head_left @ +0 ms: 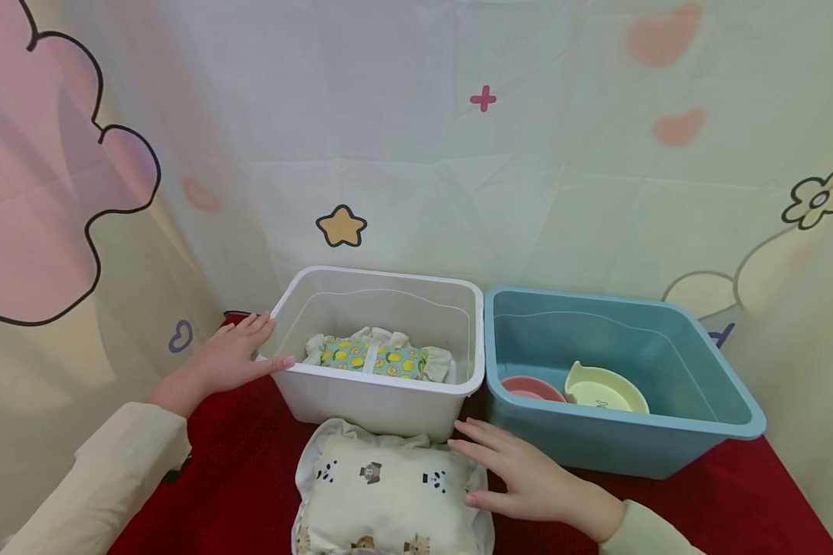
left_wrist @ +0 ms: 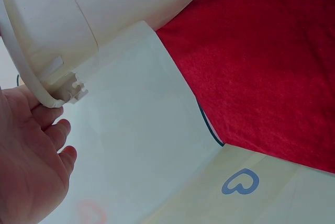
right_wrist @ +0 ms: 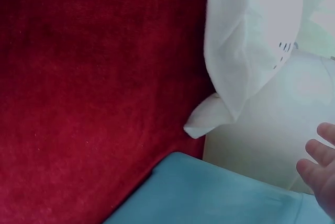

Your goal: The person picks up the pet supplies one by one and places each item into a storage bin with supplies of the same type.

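My left hand [head_left: 232, 358] rests on the left rim of the white bin [head_left: 382, 401], fingers extended along it; in the left wrist view its fingertips [left_wrist: 64, 130] show by the bin's rim and a small handle fitting. Inside the bin lies a small lemon-print cushion [head_left: 375, 356] with white frills. Over the right edge of a cream pillow [head_left: 382, 482] with animal prints, my right hand [head_left: 527, 478] is spread, holding nothing. The pillow lies in front of the white bin. The right wrist view shows a side of that pillow [right_wrist: 235, 41] and the right fingertips [right_wrist: 314, 164].
A blue bin [head_left: 597, 443] stands right beside the white one. It holds a red dish [head_left: 533, 388] and a pale yellow dish [head_left: 607, 389]. Red cloth [head_left: 229, 478] covers the table, and a printed curtain [head_left: 416, 154] hangs behind the bins.
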{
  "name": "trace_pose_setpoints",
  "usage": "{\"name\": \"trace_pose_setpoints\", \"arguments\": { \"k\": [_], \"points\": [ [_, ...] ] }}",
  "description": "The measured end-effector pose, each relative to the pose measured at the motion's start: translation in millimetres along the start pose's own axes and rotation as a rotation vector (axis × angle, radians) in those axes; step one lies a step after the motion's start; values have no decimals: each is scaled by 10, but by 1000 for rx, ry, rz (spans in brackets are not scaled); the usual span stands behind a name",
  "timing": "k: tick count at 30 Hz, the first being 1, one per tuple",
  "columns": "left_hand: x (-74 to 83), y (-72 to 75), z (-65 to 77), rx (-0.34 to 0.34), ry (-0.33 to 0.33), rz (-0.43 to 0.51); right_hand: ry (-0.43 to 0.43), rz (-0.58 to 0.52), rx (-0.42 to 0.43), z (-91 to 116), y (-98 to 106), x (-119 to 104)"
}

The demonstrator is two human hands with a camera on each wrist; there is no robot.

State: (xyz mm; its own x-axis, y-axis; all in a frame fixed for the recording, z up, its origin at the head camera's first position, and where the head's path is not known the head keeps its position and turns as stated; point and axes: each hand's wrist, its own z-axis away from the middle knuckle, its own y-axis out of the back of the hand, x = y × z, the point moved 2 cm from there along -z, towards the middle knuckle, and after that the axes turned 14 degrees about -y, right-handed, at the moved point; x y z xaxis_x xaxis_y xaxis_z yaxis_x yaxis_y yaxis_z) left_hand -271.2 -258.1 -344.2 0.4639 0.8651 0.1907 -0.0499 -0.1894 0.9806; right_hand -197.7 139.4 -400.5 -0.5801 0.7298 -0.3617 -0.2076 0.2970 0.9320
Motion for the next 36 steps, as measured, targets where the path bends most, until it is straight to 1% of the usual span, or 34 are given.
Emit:
{"name": "trace_pose_setpoints", "arguments": {
  "k": [6,13,19,30,36],
  "points": [
    [-6,3,1,-5,2,-2,-16,-23,-22,-46,-61,34],
    [-2,6,2,-8,5,5,-13,-33,-23,-84,-130,63],
    [-14,-5,-2,-7,0,-7,-59,-59,-69,-113,-172,76],
    [-19,-9,-1,-6,-5,-15,-103,-70,-94,-152,-257,126],
    [-24,-15,-3,-4,-9,-19,-151,-95,-125,-169,-277,133]
  ]
}}
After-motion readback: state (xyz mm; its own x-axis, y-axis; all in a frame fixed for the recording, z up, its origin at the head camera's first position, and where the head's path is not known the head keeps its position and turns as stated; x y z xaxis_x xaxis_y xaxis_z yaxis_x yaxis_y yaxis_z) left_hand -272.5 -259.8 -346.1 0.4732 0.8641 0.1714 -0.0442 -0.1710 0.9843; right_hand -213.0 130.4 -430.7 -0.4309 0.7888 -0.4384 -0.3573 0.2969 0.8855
